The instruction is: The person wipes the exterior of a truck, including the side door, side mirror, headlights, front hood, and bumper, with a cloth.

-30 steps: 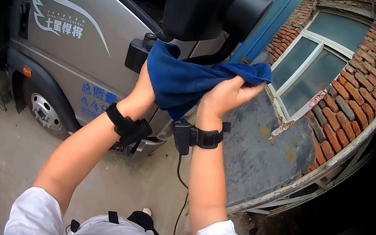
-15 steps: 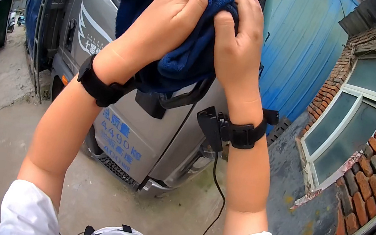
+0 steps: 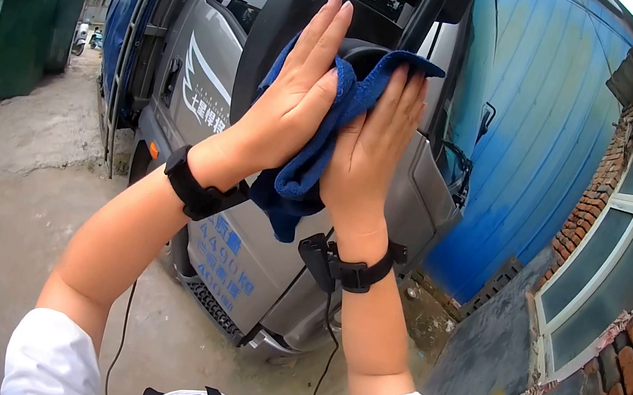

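A dark blue cloth (image 3: 303,170) is bunched between my two hands and hangs in folds below them, in front of the black side mirror (image 3: 287,13) of a grey truck. With its fingers straight and together, my left hand (image 3: 295,102) holds the cloth against the left side of the mirror arm area. On the other side, my right hand (image 3: 375,145) grips the cloth, its fingers lying over the upper right corner. Both palms face each other. The cloth and hands hide what lies directly beneath them. Each wrist wears a black strap.
The truck's grey door (image 3: 242,239) carries blue lettering. A blue corrugated wall (image 3: 528,132) stands behind, and a brick wall with a white-framed window (image 3: 607,263) is at the right. Thin black cables hang beside my arms. A green metal panel (image 3: 23,40) stands at far left.
My hands and the cloth sit lower in view, and more of the mirror shows above them. The left fingers have straightened, and the right hand has moved nearer the left.
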Demonstrator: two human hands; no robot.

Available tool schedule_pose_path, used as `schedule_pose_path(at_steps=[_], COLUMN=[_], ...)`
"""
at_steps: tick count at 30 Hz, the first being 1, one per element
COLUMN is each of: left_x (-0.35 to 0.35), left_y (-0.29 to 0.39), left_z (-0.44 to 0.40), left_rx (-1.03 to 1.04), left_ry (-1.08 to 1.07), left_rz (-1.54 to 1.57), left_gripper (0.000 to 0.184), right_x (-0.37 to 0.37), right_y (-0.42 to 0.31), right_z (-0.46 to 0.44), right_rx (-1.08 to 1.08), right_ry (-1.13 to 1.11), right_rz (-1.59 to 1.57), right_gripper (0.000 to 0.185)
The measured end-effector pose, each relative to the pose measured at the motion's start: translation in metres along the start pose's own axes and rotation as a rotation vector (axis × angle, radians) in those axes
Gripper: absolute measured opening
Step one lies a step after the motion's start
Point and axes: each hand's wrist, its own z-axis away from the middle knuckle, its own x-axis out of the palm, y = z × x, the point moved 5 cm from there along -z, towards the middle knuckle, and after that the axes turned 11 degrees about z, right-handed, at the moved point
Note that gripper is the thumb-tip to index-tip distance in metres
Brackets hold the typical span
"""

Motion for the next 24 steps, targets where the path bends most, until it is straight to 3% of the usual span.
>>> schedule_pose_path(at_steps=[4,7,9,10,13,15,17,19,21,23,24], left_x=[-0.003,-0.01,-0.011,-0.014,-0.033,-0.037,-0.039,-0.045,-0.049,-0.041,-0.035], left_y=[-0.002,-0.006,-0.005,-0.004,-0.022,-0.018,-0.017,-0.018,-0.018,-0.014,-0.013], left_z=[-0.037,-0.025,0.006,0.019,0.038,0.023,0.004,-0.002,0.004,0.027,0.041], left_rx=[0.004,0.021,0.074,0.164,0.076,0.072,0.064,0.089,0.105,0.165,0.127], left_ry=[-0.106,-0.152,-0.15,-0.145,-0.194,-0.244,-0.262,-0.324,-0.344,-0.282,-0.217], left_rz=[-0.054,-0.05,-0.133,-0.296,-0.727,-0.758,-0.762,-0.788,-0.834,-0.778,-0.752], left_gripper=[0.057,0.057,0.057,0.058,0.064,0.066,0.066,0.061,0.059,0.051,0.05], right_x=[0.003,-0.001,0.002,0.001,-0.002,0.006,0.009,0.01,0.029,0.058,0.056], right_y=[0.023,0.029,0.037,0.038,0.059,0.087,0.1,0.085,0.091,0.104,0.099], right_z=[-0.026,-0.009,0.021,0.033,0.044,0.038,0.016,-0.013,-0.024,-0.022,-0.019], right_rx=[0.005,0.293,0.334,0.345,0.421,0.477,0.422,0.117,-0.048,-0.024,-0.11], right_ry=[0.063,-0.082,-0.01,-0.002,0.027,0.161,0.247,0.262,0.06,-0.152,-0.135], right_rz=[-0.064,-0.319,-0.379,-0.429,-0.461,-0.452,-0.324,-0.083,-0.022,-0.417,-0.294], right_gripper=[0.05,0.046,0.041,0.039,0.033,0.032,0.039,0.047,0.057,0.059,0.059])
